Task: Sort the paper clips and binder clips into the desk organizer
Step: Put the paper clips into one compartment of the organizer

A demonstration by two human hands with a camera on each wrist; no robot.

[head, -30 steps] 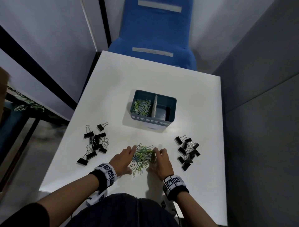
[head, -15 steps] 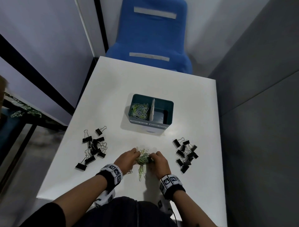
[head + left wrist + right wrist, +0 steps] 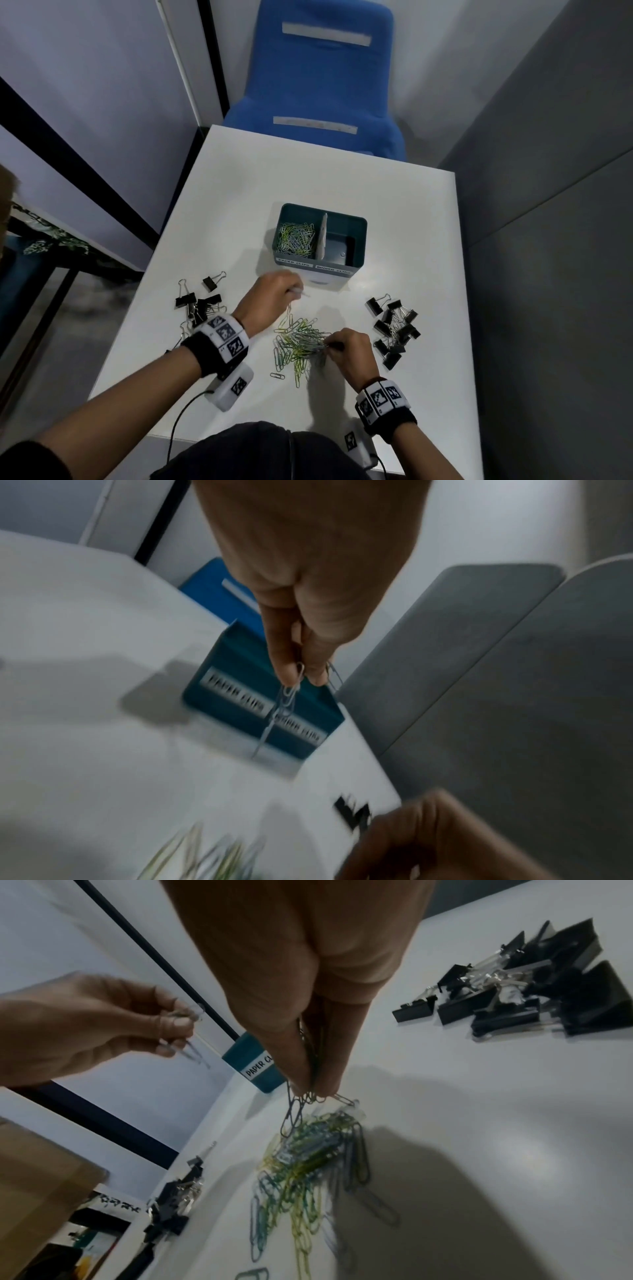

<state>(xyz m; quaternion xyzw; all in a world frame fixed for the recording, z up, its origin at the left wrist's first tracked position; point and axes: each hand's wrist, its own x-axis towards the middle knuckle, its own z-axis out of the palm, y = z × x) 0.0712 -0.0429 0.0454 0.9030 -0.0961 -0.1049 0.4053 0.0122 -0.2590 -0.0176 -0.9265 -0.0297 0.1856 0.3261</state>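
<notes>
A teal desk organizer (image 3: 356, 236) stands mid-table with two labelled compartments; the left one holds paper clips (image 3: 296, 238), and no clips show in the right one. A loose pile of green and silver paper clips (image 3: 298, 342) lies near the front edge. My left hand (image 3: 294, 291) is raised between the pile and the organizer and pinches a few paper clips (image 3: 289, 696) that dangle from its fingertips. My right hand (image 3: 329, 346) pinches a bunch of clips (image 3: 310, 1096) at the pile's right side. Black binder clips lie in two heaps, left (image 3: 198, 305) and right (image 3: 394, 325).
The white table (image 3: 342, 178) ends at a blue chair (image 3: 325, 96) behind it. A grey partition (image 3: 548, 240) runs along the right edge. A dark-framed wall panel stands on the left.
My left hand has left the pile and lifted toward the organizer with a few clips. The right hand stays at the pile, now pinching clips. The pile has spread out.
</notes>
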